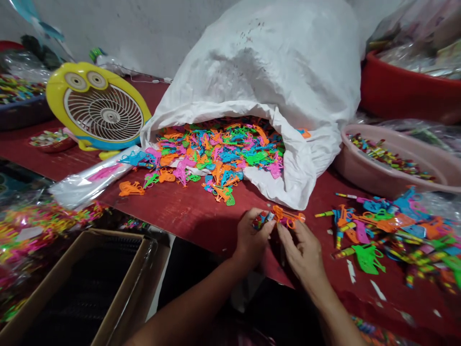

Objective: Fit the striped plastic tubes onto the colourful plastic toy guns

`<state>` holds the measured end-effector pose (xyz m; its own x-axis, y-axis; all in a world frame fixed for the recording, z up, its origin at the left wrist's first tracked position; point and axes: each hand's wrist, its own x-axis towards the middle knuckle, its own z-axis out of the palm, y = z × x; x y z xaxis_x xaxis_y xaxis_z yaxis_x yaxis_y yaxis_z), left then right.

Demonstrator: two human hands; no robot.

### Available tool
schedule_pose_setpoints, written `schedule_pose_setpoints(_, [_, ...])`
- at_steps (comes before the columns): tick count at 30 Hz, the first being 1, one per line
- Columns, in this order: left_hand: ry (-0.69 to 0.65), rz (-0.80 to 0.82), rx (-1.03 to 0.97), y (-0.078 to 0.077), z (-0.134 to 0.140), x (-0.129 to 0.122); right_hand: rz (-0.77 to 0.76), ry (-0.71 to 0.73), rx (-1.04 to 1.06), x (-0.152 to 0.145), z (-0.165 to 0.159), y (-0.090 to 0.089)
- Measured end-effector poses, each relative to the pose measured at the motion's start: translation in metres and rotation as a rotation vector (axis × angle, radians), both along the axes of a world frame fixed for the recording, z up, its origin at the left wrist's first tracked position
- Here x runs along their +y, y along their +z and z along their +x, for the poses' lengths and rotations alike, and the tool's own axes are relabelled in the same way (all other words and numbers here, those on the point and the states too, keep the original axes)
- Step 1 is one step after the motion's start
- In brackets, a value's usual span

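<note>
My left hand [250, 240] is closed around a small printed tube [264, 219], its fingers and thumb curled about it. Close beside it, my right hand [301, 247] pinches an orange plastic toy [288, 218] with ring-like loops. The toy meets or nearly meets the tube's end; I cannot tell whether they are joined. Both hands are over the red tabletop [201, 226] near its front edge. In front of them a white sack [281, 53] lies with its mouth toward me, spilling bright plastic toys [219, 149] in orange, blue, green and pink.
At right, toys fitted with printed tubes [396, 230] lie piled. Behind them stands a pink basin [389, 173] of small tubes, with a red tub [414, 91] farther back. At left are a yellow fan [108, 115], clear plastic bags [90, 180] and a cardboard box [118, 293] below the table.
</note>
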<state>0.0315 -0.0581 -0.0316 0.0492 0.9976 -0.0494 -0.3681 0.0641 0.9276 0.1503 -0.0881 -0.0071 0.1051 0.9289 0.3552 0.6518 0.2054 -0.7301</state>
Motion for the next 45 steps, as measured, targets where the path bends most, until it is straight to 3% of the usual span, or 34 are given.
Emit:
schedule_pose_setpoints(5, [0.010,0.002,-0.005,0.003,0.000,-0.003,-0.041,-0.089,0.146,-0.004,0.004,0.005])
schedule_pose_setpoints(9, [0.000,-0.013,0.005,0.004,0.000,-0.003,-0.122,-0.071,0.180,-0.014,0.010,0.007])
schedule_pose_setpoints(15, [0.001,0.042,0.140,0.002,-0.002,-0.003,-0.050,-0.135,0.010,-0.019,0.005,0.009])
schedule_pose_setpoints(25, [0.029,0.089,0.176,0.000,-0.001,-0.005,0.066,-0.164,-0.288,-0.018,-0.001,0.012])
schedule_pose_setpoints(28, [0.044,0.159,0.247,0.001,-0.002,-0.006,0.034,-0.174,-0.250,-0.019,-0.003,0.018])
schedule_pose_setpoints(33, [0.023,0.261,0.327,0.000,-0.004,-0.008,-0.122,-0.074,0.007,-0.014,-0.001,0.026])
schedule_pose_setpoints(37, [0.033,0.289,0.383,0.001,-0.004,-0.009,0.000,-0.120,-0.091,-0.012,0.004,0.026])
schedule_pose_setpoints(41, [0.021,0.312,0.441,0.002,-0.005,-0.009,-0.150,-0.034,0.073,-0.013,0.005,0.027])
schedule_pose_setpoints(45, [0.027,0.311,0.475,0.002,-0.006,-0.008,-0.047,-0.109,-0.017,-0.012,0.000,0.026])
